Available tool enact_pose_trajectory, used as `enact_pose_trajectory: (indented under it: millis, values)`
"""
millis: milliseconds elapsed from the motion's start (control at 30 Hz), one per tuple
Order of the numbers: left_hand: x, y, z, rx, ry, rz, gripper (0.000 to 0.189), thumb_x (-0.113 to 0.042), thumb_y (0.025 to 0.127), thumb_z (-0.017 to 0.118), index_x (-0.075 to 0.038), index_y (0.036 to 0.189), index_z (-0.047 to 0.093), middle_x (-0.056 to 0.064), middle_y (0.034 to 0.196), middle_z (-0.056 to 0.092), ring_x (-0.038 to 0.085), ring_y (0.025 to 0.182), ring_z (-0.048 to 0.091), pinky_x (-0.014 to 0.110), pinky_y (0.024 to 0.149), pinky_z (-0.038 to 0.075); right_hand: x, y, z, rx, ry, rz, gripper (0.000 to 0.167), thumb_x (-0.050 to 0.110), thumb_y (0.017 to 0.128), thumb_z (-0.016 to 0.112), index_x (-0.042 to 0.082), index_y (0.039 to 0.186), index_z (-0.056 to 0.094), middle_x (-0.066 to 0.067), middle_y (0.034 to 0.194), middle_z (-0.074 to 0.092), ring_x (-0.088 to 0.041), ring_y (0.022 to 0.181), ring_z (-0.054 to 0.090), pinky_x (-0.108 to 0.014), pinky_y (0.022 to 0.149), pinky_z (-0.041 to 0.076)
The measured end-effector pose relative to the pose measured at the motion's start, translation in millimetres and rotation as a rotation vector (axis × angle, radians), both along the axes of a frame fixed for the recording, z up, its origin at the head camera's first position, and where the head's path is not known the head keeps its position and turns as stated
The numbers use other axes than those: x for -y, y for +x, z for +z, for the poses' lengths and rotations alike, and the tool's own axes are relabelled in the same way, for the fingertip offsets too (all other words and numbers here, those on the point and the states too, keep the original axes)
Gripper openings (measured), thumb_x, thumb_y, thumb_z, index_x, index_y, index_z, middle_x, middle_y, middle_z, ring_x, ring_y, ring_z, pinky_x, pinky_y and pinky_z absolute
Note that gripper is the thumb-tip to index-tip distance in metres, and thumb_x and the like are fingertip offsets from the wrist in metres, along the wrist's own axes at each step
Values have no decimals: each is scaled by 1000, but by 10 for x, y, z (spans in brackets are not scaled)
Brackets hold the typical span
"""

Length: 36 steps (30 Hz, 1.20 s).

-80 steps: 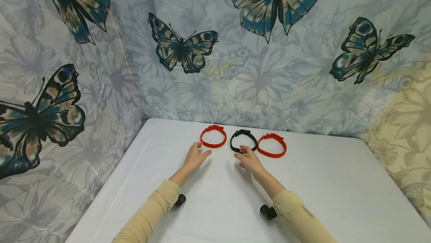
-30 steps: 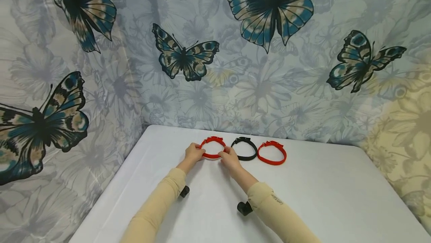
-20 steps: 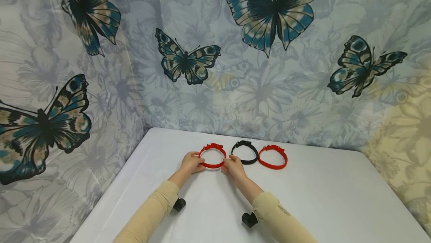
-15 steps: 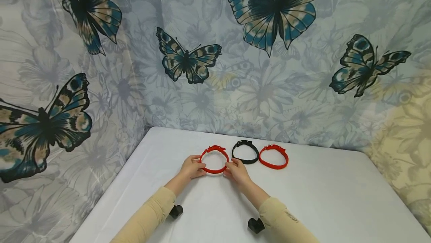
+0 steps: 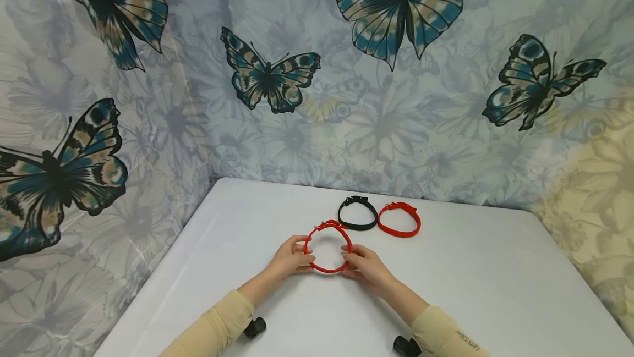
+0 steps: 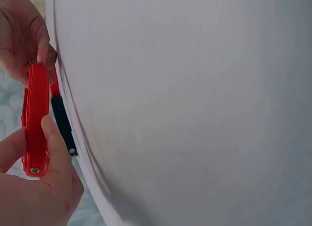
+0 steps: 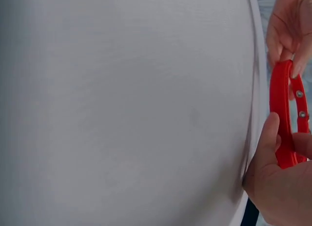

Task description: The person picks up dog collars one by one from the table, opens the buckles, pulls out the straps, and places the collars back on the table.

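A red collar (image 5: 329,270), buckled into a ring, is held up between both hands near the middle of the table. My left hand (image 5: 289,258) pinches its left side between thumb and fingers. On the opposite side my right hand (image 5: 369,269) grips the band the same way. Metal eyelets show along the red collar (image 7: 301,104) in the right wrist view. In the left wrist view a rivet shows at the near end of the red collar (image 6: 37,114). Behind it lie a black collar (image 5: 358,227) and a second red collar (image 5: 399,234), side by side.
The table (image 5: 475,291) has a white cover and meets a butterfly-printed cloth (image 5: 386,126) at its back edge. Black wrist cameras (image 5: 255,328) hang under both sleeves, close over the tabletop.
Both hands reached the left red collar, took hold of its sides, lifted it and drew it nearer and to the right. The black collar and other red collar stayed in place.
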<state>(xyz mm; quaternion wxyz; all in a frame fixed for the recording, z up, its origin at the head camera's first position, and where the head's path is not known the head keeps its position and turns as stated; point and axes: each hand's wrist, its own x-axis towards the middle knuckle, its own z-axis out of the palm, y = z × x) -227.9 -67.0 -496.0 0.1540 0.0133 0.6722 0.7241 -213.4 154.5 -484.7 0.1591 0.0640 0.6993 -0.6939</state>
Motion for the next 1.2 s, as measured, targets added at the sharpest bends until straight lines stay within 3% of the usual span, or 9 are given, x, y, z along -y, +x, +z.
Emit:
enact_pose_trajectory:
  millis: [200,500,700,867,1200]
  values:
    - [-66,155,8,-23,-29,-56,54,6,83,68,3,133,47,19,108,59,15,82,63,39,76,57,-181,179,-7,-4,7,51,36,7,95,59,-10,125,51,-12,98,56,-19,82,60,-31,76,57]
    - [-94,300,138,-102,-80,-145,45,7,84,66,6,127,53,26,114,59,15,87,61,36,78,57,-353,338,9,-71,44,117,31,5,93,62,-11,118,50,-11,97,58,-20,84,60,-33,78,57]
    - [-115,376,142,-100,-60,-199,40,9,85,65,7,122,54,29,114,58,19,91,62,33,78,56,-434,463,32,-115,189,132,29,10,91,66,-6,112,55,-9,95,61,-20,84,59,-27,75,54]
    - [-104,431,143,-117,-115,-249,33,6,83,68,4,114,58,25,110,63,17,88,60,26,75,53,-469,535,70,-148,328,122,25,11,87,71,1,106,60,-6,89,60,-20,85,54,-27,70,49]
    - [-94,504,123,-172,-172,-291,29,6,80,72,2,107,62,18,102,65,17,88,59,25,74,50,-528,624,73,-232,403,123,23,10,87,72,6,108,63,-5,95,65,-21,90,55,-34,75,46]
